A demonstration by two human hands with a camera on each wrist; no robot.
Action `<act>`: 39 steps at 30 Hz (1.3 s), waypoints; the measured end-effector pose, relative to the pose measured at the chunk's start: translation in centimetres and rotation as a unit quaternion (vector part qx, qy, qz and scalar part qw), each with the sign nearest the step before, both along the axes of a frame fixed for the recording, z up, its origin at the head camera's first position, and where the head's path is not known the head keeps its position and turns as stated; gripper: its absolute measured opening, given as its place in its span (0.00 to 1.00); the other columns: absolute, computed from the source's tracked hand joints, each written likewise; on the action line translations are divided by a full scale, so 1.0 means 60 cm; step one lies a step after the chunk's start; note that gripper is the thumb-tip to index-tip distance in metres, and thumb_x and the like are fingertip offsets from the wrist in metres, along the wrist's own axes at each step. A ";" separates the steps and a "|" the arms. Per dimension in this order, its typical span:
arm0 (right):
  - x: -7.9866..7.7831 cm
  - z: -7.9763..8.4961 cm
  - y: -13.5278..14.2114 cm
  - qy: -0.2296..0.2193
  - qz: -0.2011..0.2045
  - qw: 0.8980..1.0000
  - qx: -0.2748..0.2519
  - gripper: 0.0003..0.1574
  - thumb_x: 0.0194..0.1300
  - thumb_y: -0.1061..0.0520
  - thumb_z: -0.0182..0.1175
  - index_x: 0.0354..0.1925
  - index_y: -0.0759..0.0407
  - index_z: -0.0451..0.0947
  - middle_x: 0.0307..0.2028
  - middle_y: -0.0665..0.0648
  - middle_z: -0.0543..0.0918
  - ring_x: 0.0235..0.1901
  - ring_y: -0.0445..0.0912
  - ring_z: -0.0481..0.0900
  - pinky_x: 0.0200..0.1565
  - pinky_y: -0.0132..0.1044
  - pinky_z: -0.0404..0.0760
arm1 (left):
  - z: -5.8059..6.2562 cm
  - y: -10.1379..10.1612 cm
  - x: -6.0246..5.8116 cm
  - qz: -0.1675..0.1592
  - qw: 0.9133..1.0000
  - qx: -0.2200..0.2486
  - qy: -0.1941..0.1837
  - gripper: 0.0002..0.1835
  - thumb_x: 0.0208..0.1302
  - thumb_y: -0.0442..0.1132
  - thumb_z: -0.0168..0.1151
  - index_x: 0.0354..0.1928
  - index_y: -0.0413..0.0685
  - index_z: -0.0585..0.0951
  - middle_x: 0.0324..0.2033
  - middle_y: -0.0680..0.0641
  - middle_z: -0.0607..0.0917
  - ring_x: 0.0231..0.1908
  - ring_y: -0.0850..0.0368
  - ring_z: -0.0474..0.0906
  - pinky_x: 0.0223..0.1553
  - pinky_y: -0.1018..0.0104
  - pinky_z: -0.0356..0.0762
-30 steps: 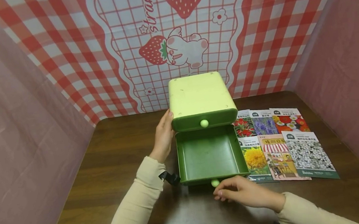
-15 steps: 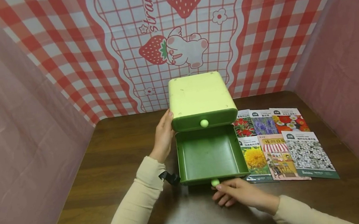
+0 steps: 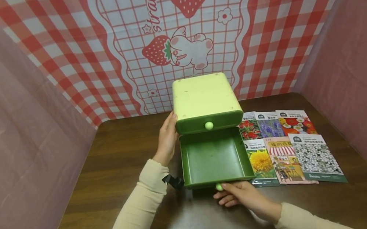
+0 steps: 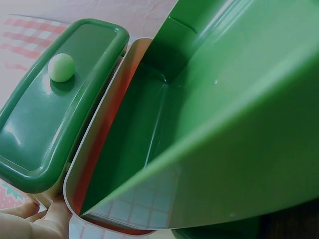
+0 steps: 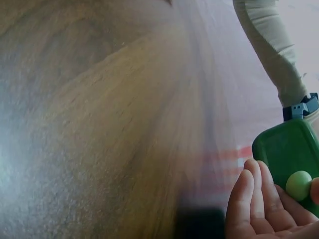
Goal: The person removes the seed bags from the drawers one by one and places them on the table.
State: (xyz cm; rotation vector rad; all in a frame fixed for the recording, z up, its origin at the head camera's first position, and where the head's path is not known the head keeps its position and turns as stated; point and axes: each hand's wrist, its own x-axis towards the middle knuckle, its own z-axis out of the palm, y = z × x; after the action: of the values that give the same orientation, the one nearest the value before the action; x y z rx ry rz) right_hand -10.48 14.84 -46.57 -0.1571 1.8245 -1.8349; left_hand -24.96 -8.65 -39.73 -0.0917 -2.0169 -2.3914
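Note:
A small cream-yellow cabinet (image 3: 205, 94) with two green drawers stands at the middle of the table. Its lower drawer (image 3: 212, 159) is pulled far out, and nothing shows inside it. My left hand (image 3: 167, 140) rests against the cabinet's left side with fairly straight fingers; its fingertips (image 4: 57, 214) also show in the left wrist view. At the front, my right hand (image 3: 248, 198) pinches the lower drawer's round pale-green knob (image 5: 299, 185) between thumb and index finger. The other fingers of that hand (image 5: 266, 204) extend beneath the knob. The upper drawer (image 3: 189, 126) is closed.
Several flower seed packets lie in two rows right of the cabinet, among them a white-flower packet (image 3: 317, 157) and a yellow-flower packet (image 3: 261, 162). A red-checked strawberry cloth (image 3: 122, 61) hangs behind the wooden table (image 3: 117, 150). Pink curtains (image 3: 22, 126) flank it.
My right hand has shifted slightly left and its thumb has come onto the lower knob, with the fingers spread below. The left hand, cabinet and drawer stay in place.

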 end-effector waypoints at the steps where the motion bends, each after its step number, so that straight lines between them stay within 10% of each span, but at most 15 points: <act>1: 0.000 0.001 -0.001 0.000 -0.004 1.000 0.000 0.34 0.75 0.47 0.51 0.58 0.80 0.70 0.46 0.65 0.87 0.39 0.45 0.87 0.46 0.42 0.86 | 0.000 0.000 0.000 -0.001 1.000 0.000 0.001 0.31 0.76 0.54 0.45 0.75 0.53 0.59 0.74 0.50 0.61 0.70 0.52 0.64 0.68 0.52 0.69; 39: -0.068 0.050 -0.020 0.002 -0.076 0.997 0.028 0.35 0.71 0.41 0.56 0.57 0.71 0.77 0.44 0.63 0.88 0.39 0.46 0.88 0.48 0.45 0.86 | -0.003 -0.003 0.000 -0.013 1.000 -0.004 0.003 0.31 0.76 0.55 0.45 0.76 0.54 0.58 0.75 0.50 0.60 0.70 0.50 0.64 0.69 0.50 0.67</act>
State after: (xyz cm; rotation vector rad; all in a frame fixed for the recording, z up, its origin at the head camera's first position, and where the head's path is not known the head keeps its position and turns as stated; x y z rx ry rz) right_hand -14.56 13.63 -43.57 -0.0021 1.9352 -1.8831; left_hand -24.93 -8.81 -39.93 -0.1258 -2.0356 -2.3959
